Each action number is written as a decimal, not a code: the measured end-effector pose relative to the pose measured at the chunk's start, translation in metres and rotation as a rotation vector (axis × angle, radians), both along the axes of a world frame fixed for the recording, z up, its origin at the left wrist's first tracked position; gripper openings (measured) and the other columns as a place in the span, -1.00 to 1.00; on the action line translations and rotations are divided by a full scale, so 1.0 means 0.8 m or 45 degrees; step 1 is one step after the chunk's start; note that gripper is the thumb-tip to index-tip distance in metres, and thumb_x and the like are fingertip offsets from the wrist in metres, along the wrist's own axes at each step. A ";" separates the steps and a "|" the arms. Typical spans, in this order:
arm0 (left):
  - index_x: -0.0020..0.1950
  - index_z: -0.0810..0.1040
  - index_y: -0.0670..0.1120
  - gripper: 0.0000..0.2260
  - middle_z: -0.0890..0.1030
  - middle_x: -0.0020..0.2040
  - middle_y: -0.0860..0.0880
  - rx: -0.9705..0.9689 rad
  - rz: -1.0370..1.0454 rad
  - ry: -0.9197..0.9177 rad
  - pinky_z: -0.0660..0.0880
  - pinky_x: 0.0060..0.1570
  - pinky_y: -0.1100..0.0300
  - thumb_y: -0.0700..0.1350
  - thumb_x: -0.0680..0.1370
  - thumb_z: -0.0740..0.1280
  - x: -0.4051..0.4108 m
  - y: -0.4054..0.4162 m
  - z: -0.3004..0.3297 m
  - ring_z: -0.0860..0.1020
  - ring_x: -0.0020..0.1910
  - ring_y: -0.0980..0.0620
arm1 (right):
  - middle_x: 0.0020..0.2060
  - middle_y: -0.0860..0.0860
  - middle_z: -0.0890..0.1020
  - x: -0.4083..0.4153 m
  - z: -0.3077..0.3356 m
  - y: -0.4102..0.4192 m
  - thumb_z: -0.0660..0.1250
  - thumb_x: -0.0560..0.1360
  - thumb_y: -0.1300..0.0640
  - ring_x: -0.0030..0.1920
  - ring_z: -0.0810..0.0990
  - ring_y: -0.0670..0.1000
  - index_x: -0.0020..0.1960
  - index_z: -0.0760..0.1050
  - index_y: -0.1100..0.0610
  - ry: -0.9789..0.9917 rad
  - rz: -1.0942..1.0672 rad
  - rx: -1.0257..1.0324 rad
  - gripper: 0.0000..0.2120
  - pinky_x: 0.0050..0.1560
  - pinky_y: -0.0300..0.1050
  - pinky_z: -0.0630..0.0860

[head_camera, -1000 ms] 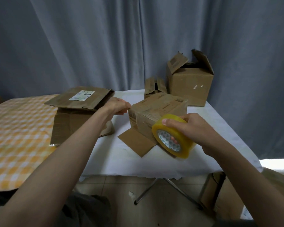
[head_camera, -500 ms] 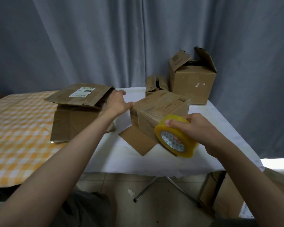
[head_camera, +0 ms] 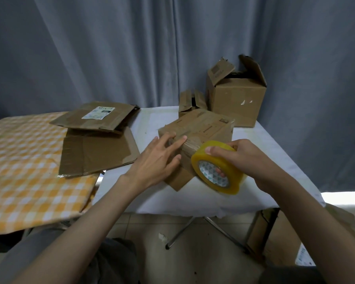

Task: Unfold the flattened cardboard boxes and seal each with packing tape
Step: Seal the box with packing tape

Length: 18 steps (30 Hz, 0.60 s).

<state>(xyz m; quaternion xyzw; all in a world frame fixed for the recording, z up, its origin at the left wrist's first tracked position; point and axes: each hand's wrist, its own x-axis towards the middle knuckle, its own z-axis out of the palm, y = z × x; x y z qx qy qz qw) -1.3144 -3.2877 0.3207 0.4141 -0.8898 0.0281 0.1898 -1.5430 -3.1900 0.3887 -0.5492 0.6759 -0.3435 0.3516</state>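
Note:
A small brown cardboard box (head_camera: pixel 203 125) lies on its side on the white table (head_camera: pixel 264 144), one flap spread out toward me. My left hand (head_camera: pixel 160 158) rests flat on the box's near face with straight fingers. My right hand (head_camera: pixel 242 158) grips a yellow roll of packing tape (head_camera: pixel 217 168) just right of that face, fingers over the rim and through the core. Whether tape runs from the roll to the box, I cannot tell.
Flattened cardboard boxes (head_camera: pixel 96 148) lie stacked at the left, partly on an orange checked cloth (head_camera: pixel 19 160). A larger open box (head_camera: pixel 237 99) and a small open one (head_camera: pixel 191 101) stand at the back by the grey curtain. More cardboard (head_camera: pixel 281 238) sits on the floor, right.
My left hand has moved from the box's far left edge onto its near face. The roll in my right hand has stayed close to the box.

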 end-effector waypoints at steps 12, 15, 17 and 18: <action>0.59 0.18 0.11 -0.21 0.19 0.60 0.09 -0.012 -0.137 0.109 -0.05 0.57 0.00 0.36 0.42 0.27 -0.029 0.009 -0.011 0.09 0.59 0.10 | -0.20 0.01 0.72 -0.006 -0.002 -0.006 0.40 0.40 -0.32 -0.13 0.68 0.00 -0.05 0.66 0.09 -0.032 -0.052 -0.035 -0.54 -0.01 -0.03 0.63; 0.59 0.19 0.12 -0.21 0.18 0.60 0.12 -0.013 -0.136 0.141 -0.05 0.57 0.00 0.36 0.43 0.29 -0.030 0.009 -0.013 0.08 0.58 0.13 | -0.11 0.05 0.67 -0.010 0.000 -0.009 0.39 0.37 -0.38 -0.12 0.64 0.02 0.04 0.60 0.12 0.132 -0.097 0.002 -0.42 -0.12 -0.08 0.60; 0.59 0.16 0.14 -0.21 0.16 0.60 0.14 -0.014 -0.136 0.133 -0.05 0.57 0.00 0.37 0.43 0.29 -0.028 0.008 -0.016 0.06 0.58 0.15 | -0.10 0.02 0.65 -0.017 -0.001 -0.005 0.36 0.38 -0.38 -0.14 0.61 0.00 0.07 0.56 0.12 0.235 -0.086 0.067 -0.41 -0.17 -0.12 0.58; 0.60 0.14 0.15 -0.21 0.14 0.60 0.14 -0.007 -0.136 0.122 -0.06 0.57 0.01 0.38 0.44 0.27 -0.027 0.006 -0.016 0.04 0.59 0.16 | -0.10 0.01 0.64 -0.020 -0.003 -0.003 0.35 0.39 -0.38 -0.14 0.60 -0.02 0.09 0.55 0.12 0.275 -0.075 0.090 -0.42 -0.18 -0.14 0.57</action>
